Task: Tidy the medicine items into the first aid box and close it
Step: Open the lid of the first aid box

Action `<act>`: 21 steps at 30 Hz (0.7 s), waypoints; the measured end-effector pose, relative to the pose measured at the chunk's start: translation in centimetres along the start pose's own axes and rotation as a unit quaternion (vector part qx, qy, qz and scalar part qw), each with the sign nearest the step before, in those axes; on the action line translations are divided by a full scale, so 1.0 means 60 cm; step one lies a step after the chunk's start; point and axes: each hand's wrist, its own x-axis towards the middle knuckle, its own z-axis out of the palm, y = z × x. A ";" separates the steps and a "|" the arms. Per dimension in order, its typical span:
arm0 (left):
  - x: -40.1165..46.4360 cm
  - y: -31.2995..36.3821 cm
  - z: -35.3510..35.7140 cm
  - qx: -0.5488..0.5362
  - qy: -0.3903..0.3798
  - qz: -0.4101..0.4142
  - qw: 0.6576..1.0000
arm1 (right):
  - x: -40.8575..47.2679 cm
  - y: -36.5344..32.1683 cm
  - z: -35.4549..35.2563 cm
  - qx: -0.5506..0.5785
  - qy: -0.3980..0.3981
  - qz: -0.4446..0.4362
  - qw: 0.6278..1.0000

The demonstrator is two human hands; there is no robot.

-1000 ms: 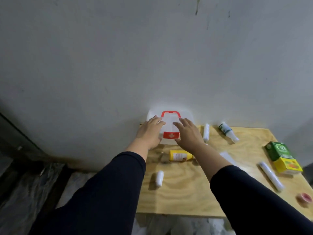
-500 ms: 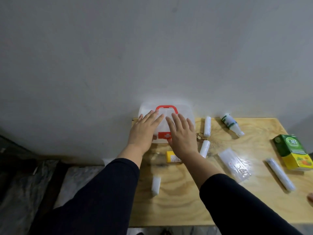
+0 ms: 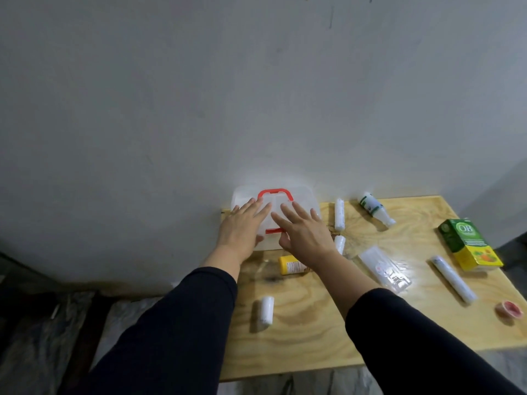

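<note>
Both hands, left hand [image 3: 242,226] and right hand [image 3: 303,230], lie flat with fingers spread on the lid of the first aid box [image 3: 302,195] at the table's [image 3: 313,332] far left edge, gripping nothing, medicine bits scattered to the right.

A plain grey wall [image 3: 256,95], marked by a few dark streaks near the top, fills most of the view behind a pale plywood surface [image 3: 313,332] pushed against it, with dim, crumpled sheeting on the floor [image 3: 42,323] at lower left.
</note>
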 end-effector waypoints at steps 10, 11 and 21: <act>0.011 -0.005 -0.048 0.005 -0.025 0.014 1.000 | 0.004 0.001 -0.050 0.012 0.038 0.014 0.999; 0.013 -0.007 -0.054 0.002 -0.023 0.015 1.000 | 0.003 0.006 -0.054 0.020 0.047 0.025 0.998; 0.062 -0.019 -0.135 -0.016 0.041 0.004 0.999 | -0.017 0.068 -0.034 0.090 0.016 0.247 0.965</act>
